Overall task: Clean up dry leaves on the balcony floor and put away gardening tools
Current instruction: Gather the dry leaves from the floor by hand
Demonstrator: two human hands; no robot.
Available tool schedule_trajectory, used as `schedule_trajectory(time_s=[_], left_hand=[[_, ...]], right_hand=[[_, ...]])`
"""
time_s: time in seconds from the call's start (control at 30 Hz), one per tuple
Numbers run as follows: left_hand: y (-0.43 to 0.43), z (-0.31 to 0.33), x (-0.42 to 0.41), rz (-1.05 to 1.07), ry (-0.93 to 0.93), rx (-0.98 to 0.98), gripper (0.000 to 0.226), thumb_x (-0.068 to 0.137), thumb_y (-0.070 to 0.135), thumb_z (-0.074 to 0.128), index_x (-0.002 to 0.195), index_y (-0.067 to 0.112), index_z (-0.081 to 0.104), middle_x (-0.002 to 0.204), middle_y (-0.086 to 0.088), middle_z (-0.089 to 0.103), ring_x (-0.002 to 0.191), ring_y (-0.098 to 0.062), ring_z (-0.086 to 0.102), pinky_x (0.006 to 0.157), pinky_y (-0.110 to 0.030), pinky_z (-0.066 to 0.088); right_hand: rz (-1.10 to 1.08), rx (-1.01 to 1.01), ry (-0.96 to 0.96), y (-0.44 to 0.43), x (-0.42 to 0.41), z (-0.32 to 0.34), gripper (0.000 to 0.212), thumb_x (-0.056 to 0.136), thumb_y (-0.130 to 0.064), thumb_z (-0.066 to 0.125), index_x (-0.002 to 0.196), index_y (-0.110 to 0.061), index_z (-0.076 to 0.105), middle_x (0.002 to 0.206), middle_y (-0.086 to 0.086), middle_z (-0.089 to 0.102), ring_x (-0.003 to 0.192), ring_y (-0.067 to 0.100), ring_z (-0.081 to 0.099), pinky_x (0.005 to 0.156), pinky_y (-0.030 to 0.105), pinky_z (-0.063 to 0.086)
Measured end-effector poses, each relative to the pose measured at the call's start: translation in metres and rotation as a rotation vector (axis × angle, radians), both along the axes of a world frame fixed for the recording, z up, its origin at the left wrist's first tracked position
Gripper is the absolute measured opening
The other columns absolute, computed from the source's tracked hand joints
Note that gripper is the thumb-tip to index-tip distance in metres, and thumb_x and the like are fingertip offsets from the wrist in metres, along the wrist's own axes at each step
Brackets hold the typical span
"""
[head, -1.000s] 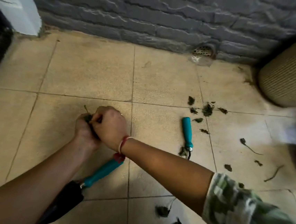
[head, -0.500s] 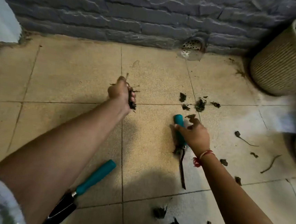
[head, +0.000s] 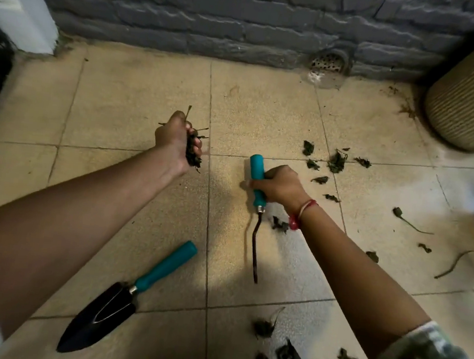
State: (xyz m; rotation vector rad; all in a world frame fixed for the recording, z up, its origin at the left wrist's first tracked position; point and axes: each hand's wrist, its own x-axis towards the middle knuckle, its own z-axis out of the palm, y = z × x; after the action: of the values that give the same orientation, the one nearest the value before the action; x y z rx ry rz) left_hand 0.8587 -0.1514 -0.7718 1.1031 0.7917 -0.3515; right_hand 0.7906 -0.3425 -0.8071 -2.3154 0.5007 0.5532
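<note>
The left hand point(head: 177, 139) is a closed fist around a clump of dry leaves point(head: 193, 153) — stems poke out above the knuckles. The right hand point(head: 280, 185) wraps the teal handle of a hand rake point(head: 257, 181); more loose leaves point(head: 336, 162) lie just beyond its fingers. A trowel point(head: 120, 298) rests on the tiles point(head: 122, 96) — well below the left fist.

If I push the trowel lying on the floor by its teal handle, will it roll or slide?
The trowel would probably slide or pivot, not roll: its broad black blade lies on the tile floor. The round handle alone might rock slightly. It looks stiff, so it should move as one piece.
</note>
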Motion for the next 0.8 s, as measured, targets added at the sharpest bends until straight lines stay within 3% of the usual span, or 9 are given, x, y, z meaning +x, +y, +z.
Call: schedule_trajectory(time_s=[0.1,0.17,0.2,0.33,0.47,0.53,0.63,0.7,0.8], left_hand=[[0.012,-0.001,0.0,0.021,-0.003,0.006,0.033,0.088,0.018,0.043,0.055,0.02,0.041,0.043,0.007,0.042,0.041,-0.009,0.036,0.036,-0.015,0.026],[0.017,-0.002,0.0,0.04,-0.004,0.001,0.034,0.089,0.019,0.043,0.055,0.02,0.041,0.044,0.006,0.041,0.04,-0.009,0.036,0.036,-0.015,0.026],[0.018,-0.004,0.0,0.044,-0.002,-0.002,0.035,0.089,0.019,0.043,0.054,0.02,0.041,0.045,0.006,0.041,0.039,-0.008,0.035,0.037,-0.015,0.026],[0.02,-0.011,-0.003,0.014,0.007,-0.006,0.034,0.088,0.02,0.041,0.054,0.022,0.039,0.049,0.006,0.039,0.04,-0.008,0.035,0.036,-0.014,0.025],[0.017,-0.015,-0.002,0.005,0.008,-0.014,0.033,0.087,0.02,0.039,0.054,0.022,0.038,0.047,0.007,0.038,0.037,-0.008,0.035,0.037,-0.012,0.025],[0.014,-0.017,-0.001,0.003,0.014,-0.026,0.033,0.088,0.021,0.039,0.054,0.022,0.037,0.044,0.007,0.038,0.035,-0.008,0.035,0.037,-0.011,0.025],[0.009,-0.022,-0.002,-0.002,0.024,-0.041,0.033,0.087,0.022,0.04,0.054,0.023,0.037,0.042,0.008,0.038,0.033,-0.008,0.035,0.038,-0.011,0.024],[0.005,-0.026,-0.003,-0.014,0.03,-0.043,0.033,0.086,0.021,0.04,0.054,0.023,0.037,0.042,0.008,0.037,0.032,-0.008,0.035,0.039,-0.011,0.023],[-0.001,-0.031,-0.005,-0.031,0.024,-0.043,0.031,0.085,0.021,0.038,0.054,0.024,0.036,0.042,0.009,0.036,0.033,-0.007,0.034,0.04,-0.01,0.023]], right_hand=[[0.056,0.083,0.023,0.04,0.011,-0.014,0.033,0.078,-0.04,0.073,0.087,-0.009,0.066,0.075,0.004,0.065,0.067,0.014,0.061,0.062,0.028,0.054],[0.118,-0.027,-0.056,0.063,0.018,-0.024,0.034,0.078,-0.045,0.072,0.082,-0.013,0.061,0.067,-0.002,0.058,0.059,0.01,0.055,0.045,0.02,0.041],[0.137,-0.086,-0.105,0.072,0.02,-0.028,0.035,0.077,-0.047,0.071,0.082,-0.015,0.059,0.068,-0.002,0.056,0.06,0.011,0.054,0.044,0.02,0.036],[0.107,-0.139,-0.214,0.084,0.023,-0.041,0.043,0.074,-0.047,0.073,0.095,-0.012,0.061,0.086,0.005,0.063,0.08,0.02,0.06,0.064,0.031,0.048],[0.095,-0.089,-0.256,0.066,0.003,-0.04,0.057,0.076,-0.052,0.07,0.115,-0.013,0.054,0.1,0.005,0.061,0.092,0.02,0.058,0.071,0.029,0.046],[0.19,-0.296,-0.394,0.045,-0.021,-0.042,0.065,0.081,-0.062,0.055,0.13,-0.02,0.046,0.12,0.004,0.054,0.109,0.02,0.05,0.09,0.035,0.044],[0.303,-0.627,-0.504,0.002,-0.067,-0.049,0.071,0.087,-0.069,0.032,0.144,-0.026,0.026,0.149,0.008,0.031,0.135,0.026,0.03,0.112,0.055,0.014],[0.318,-0.672,-0.431,-0.023,-0.087,-0.057,0.074,0.09,-0.068,0.021,0.149,-0.027,0.009,0.157,0.009,0.017,0.143,0.031,0.016,0.112,0.06,-0.003],[0.238,-0.672,-0.269,-0.053,-0.077,-0.07,0.072,0.09,-0.066,0.008,0.146,-0.025,-0.011,0.158,0.008,-0.003,0.146,0.029,-0.004,0.111,0.06,-0.011]])
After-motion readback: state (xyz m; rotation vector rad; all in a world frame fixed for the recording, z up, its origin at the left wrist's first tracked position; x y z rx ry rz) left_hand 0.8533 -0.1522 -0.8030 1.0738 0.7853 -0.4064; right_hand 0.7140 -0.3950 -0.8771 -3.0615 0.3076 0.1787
